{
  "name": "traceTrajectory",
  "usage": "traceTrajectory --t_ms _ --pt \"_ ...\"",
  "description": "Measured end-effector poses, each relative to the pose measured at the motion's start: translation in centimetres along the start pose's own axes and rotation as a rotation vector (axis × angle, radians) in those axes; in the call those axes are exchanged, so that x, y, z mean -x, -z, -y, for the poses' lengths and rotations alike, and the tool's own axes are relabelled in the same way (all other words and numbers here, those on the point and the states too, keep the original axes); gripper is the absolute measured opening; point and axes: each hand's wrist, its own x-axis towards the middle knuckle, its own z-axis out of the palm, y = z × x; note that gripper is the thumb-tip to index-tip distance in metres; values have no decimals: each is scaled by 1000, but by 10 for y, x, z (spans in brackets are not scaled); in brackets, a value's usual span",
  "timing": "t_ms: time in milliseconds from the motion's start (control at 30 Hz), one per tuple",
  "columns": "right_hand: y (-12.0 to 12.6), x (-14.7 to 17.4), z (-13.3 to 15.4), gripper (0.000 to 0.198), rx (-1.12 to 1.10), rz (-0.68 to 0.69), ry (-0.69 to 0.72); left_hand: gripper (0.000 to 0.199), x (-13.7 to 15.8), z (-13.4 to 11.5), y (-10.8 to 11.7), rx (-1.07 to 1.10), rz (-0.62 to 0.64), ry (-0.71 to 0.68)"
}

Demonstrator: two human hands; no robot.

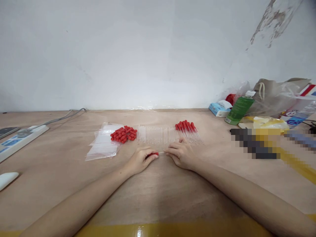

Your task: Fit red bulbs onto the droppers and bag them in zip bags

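My left hand (144, 160) is closed on a red rubber bulb (155, 154), low over the table. Opposite it, my right hand (181, 154) pinches a thin clear dropper tube (161, 152), whose end reaches toward the bulb's mouth. I cannot tell whether tube and bulb are joined. Beyond my left hand, a pile of loose red bulbs (123, 134) lies partly on clear plastic bags (102, 144). Bare clear tubes (153, 135) lie side by side in a row behind both hands. Past my right hand, several droppers with red bulbs fitted (186, 126) lie together.
On the left are a power strip (23, 140) with a grey cable, a phone (8, 131) and a white object (8, 179). A tissue pack (219, 108), green bottle (240, 108) and plastic bags (283, 98) crowd the right. A wall (148, 56) stands behind the table.
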Motion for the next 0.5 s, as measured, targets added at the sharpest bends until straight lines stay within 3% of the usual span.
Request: traceTrajectory --t_ms 333,500 --pt "-3 -3 10 23 18 51 -16 21 1 -2 -4 -129 12 -122" --pt "-2 -8 12 21 -30 144 -30 21 2 -3 -3 -145 26 -136"
